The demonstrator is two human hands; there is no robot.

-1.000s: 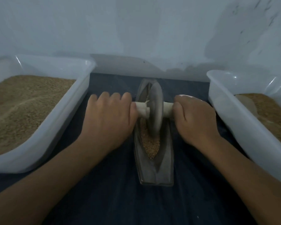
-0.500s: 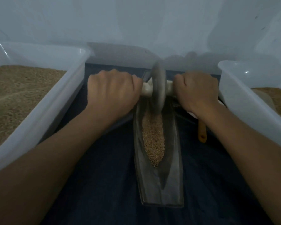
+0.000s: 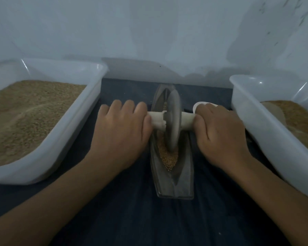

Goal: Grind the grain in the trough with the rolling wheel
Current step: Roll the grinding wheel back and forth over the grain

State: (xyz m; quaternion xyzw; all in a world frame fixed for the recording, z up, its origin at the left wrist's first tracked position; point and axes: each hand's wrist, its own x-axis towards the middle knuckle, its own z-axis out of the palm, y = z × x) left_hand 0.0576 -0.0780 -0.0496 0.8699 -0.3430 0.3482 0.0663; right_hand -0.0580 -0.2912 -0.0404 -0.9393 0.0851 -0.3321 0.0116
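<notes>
Head view, the only one. Dark grey boat-shaped metal trough [image 3: 173, 173] lies lengthwise on dark blue cloth [image 3: 132, 219], far tip toward the pale wall [image 3: 149, 32]. Grey metal rolling wheel [image 3: 172, 121] stands upright in the trough channel, about midway along, its lower rim down in the grain. Pale cream wooden axle handle [image 3: 156, 120] runs through the wheel hub, sticking out both sides.

Left hand [image 3: 121, 132] lies over the left end of the axle, fingers stretched forward, thumb against the handle near the hub; looks like palm pressing rather than a wrapped grasp. Right hand [image 3: 219, 132] is curled round the right end of the axle, grasping it, knuckles up.

Tan whole grain [image 3: 169, 158] fills the near half of the channel just in front of the wheel; kernels look mostly intact, no obvious flour. A little grain shows behind the wheel, blurred.

Large translucent white plastic tub [image 3: 48, 151] on the left, heaped with tan grain. Second translucent white plastic tub [image 3: 267, 132] on the right, partly filled with similar material; ground or whole, cannot tell. A small white rounded object [image 3: 203, 104] peeks behind the right hand, unclear what.

Progress judgement: grinding is underway, wheel engaged in the grain, but the batch reads coarse, so many passes are likely left.
</notes>
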